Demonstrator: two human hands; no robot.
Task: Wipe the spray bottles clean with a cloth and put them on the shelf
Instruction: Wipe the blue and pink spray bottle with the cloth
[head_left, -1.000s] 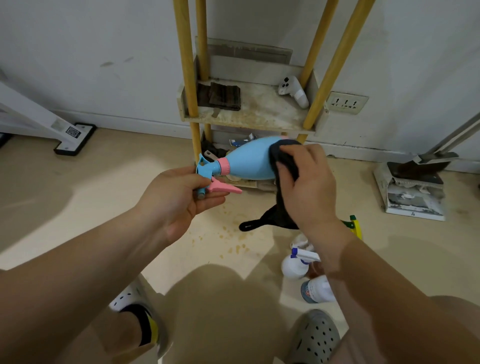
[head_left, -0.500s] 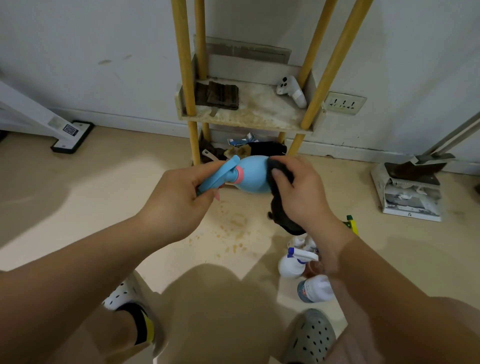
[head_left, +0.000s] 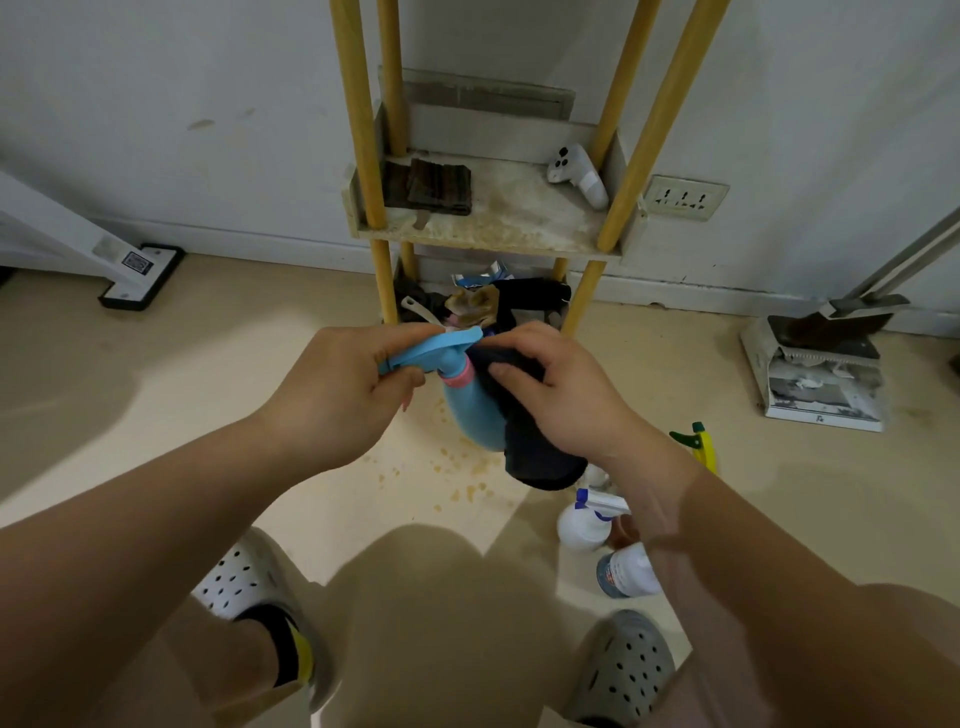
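- White spray bottles (head_left: 582, 526) on the floor (head_left: 156, 415) are half hidden behind the right forearm (head_left: 737, 551).
- The grip of the left hand (head_left: 343, 395) holds the sprayer of the blue spray bottle (head_left: 470, 415), which has a pink collar and is in mid-air before the front edge of the shelf (head_left: 493, 236).
- The grip of the right hand (head_left: 563, 397) clutches a dark cloth (head_left: 527, 447) that covers much of the bottle's body.

Shelf (head_left: 498, 231), upper centre: folded dark cloth (head_left: 439, 187) at left, white controller (head_left: 576, 176) at right. Floor (head_left: 208, 389): spray bottles (head_left: 584, 527), lower right.

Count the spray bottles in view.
4: a light-blue plastic bottle with pink collar in the left hand; on the floor, a white blue-triggered bottle, a white labelled bottle, a yellow green-nozzled bottle. The right forearm may hide more.
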